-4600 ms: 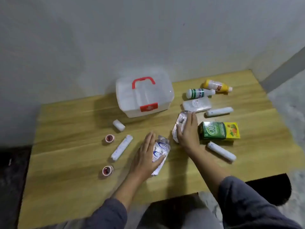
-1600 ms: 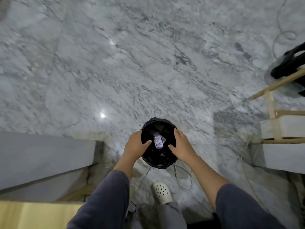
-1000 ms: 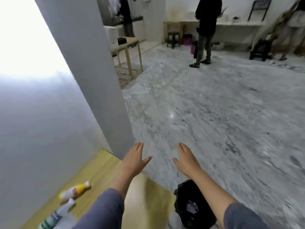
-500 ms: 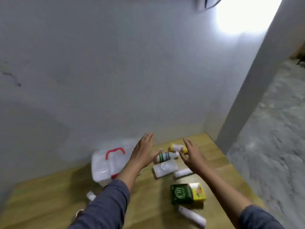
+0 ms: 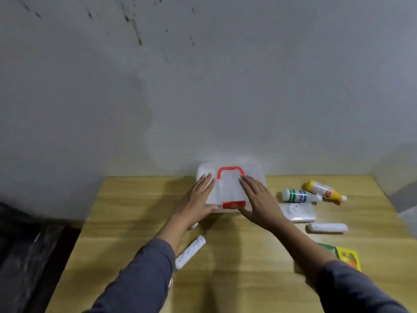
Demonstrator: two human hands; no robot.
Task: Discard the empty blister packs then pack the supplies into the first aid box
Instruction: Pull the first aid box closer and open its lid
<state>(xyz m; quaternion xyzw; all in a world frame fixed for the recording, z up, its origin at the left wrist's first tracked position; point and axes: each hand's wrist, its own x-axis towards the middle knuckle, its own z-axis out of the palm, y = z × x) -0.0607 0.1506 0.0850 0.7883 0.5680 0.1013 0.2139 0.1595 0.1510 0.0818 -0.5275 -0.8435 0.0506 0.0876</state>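
The translucent white first aid box [image 5: 229,190] with a red handle and red latch stands shut at the back of the wooden table [image 5: 126,208]. My left hand [image 5: 198,201] lies flat on its left side, thumb by the latch. My right hand [image 5: 258,203] rests on its right side, fingers spread. Supplies lie around: a white-green bottle [image 5: 299,195], a yellow bottle [image 5: 323,190], a white packet [image 5: 297,212], two white rolls [image 5: 328,228] [image 5: 190,251], and a green-yellow carton [image 5: 345,256]. No blister packs are in view.
A grey wall rises right behind the table. The table's left edge drops to a dark floor [image 5: 27,251]. A small white item [image 5: 194,225] peeks out under my left wrist.
The blister packs went from the table into a black bin on the floor. My view has swung back to the table, and both empty hands have come down onto the box.
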